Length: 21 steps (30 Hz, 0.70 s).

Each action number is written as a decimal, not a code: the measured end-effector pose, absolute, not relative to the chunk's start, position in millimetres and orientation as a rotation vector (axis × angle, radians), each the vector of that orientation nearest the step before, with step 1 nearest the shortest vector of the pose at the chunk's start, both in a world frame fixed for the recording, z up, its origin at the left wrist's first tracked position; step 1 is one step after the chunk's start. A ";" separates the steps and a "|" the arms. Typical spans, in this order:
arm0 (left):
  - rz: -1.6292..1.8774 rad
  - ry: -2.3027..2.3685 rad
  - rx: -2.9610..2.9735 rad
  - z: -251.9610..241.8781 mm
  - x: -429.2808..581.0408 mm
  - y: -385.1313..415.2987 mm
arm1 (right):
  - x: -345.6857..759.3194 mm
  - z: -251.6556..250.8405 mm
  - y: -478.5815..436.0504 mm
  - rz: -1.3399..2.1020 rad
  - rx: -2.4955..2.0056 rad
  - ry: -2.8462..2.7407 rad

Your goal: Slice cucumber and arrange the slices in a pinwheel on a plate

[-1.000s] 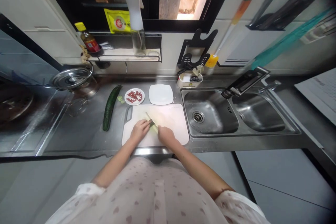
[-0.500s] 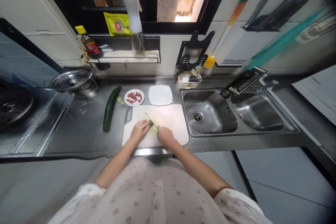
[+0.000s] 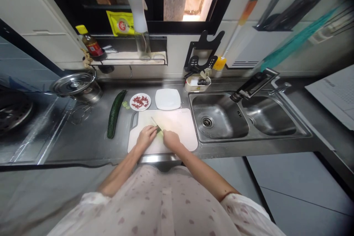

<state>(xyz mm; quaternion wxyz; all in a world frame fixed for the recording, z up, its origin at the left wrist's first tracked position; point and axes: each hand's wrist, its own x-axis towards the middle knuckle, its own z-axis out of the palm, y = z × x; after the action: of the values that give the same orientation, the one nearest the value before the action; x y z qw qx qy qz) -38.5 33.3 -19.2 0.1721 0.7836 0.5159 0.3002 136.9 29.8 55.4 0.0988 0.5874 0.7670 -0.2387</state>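
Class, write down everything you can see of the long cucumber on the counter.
The cucumber is long, dark green and gently curved, its skin rough-looking. It lies slantwise on the steel counter, left of the chopping board, its far end leaning right. Pale green slices lie just right of its far half. Only the counter clearly touches it.
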 end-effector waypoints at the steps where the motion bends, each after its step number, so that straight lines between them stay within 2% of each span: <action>1: 0.858 1.461 2.225 -19.3 -38.6 33.4 | 136.4 56.2 30.2 -0.706 1.735 2.268; 21: 0.834 1.465 2.221 -20.2 -38.4 33.7 | 141.6 56.7 27.2 -0.709 1.711 2.256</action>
<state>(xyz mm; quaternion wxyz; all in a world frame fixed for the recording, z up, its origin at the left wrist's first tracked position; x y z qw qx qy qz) -38.4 33.7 -20.2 0.1758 0.7841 0.5174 0.2944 141.6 27.2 56.7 0.1113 0.5825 0.7681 -0.2414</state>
